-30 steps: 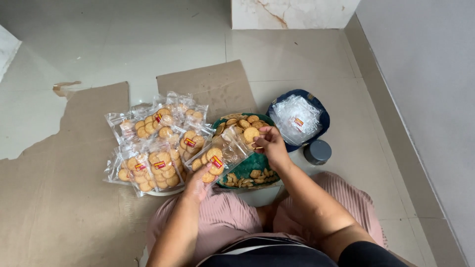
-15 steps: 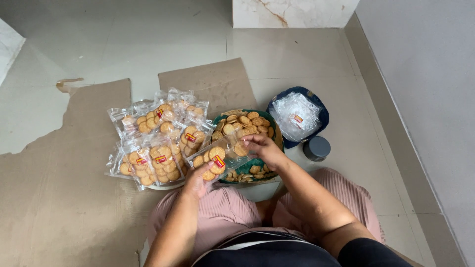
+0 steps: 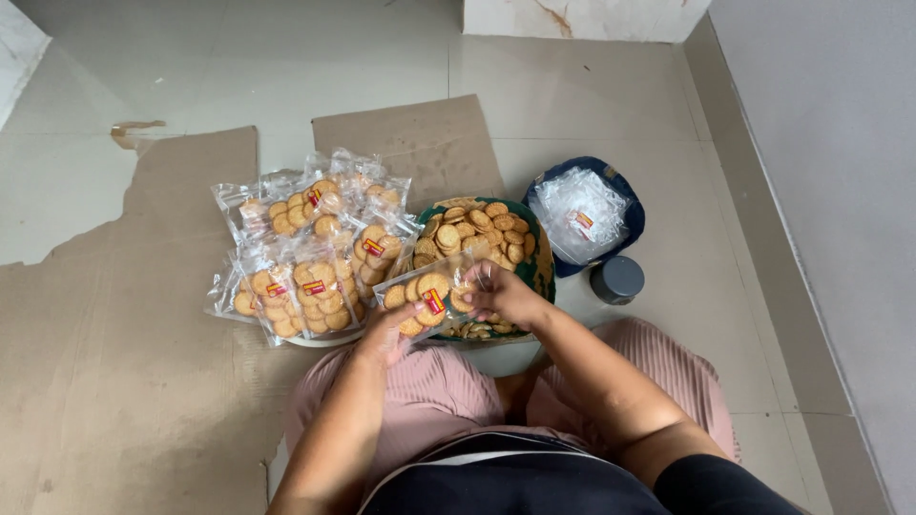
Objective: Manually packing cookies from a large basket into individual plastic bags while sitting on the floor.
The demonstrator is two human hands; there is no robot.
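**Both hands on one clear packet of round biscuits**

Here the clear plastic packet of round golden biscuits with a red-and-yellow label (image 3: 426,299) sits between both hands, just above the lap, over the near rim of the green bowl heaped with loose round biscuits (image 3: 540,272). The left hand (image 3: 388,334) grips the packet from its seven o'clock corner, fingers curled shut on the plastic. The right hand (image 3: 504,294) closes on the packet's three o'clock end, fingertips pinching the open mouth; whether a biscuit is between them cannot be made out.

At nine to eleven o'clock of the bowl lies a pile of filled clear biscuit packets with the same labels (image 3: 305,250), overlapping one another on flat brown cardboard sheets (image 3: 124,315) spread over the pale tiled floor. At two o'clock of the bowl, just beside it, a dark blue bowl (image 3: 632,212) holds empty clear bags. A small grey round lid-like cap (image 3: 616,279) stands at three o'clock, near both bowls.
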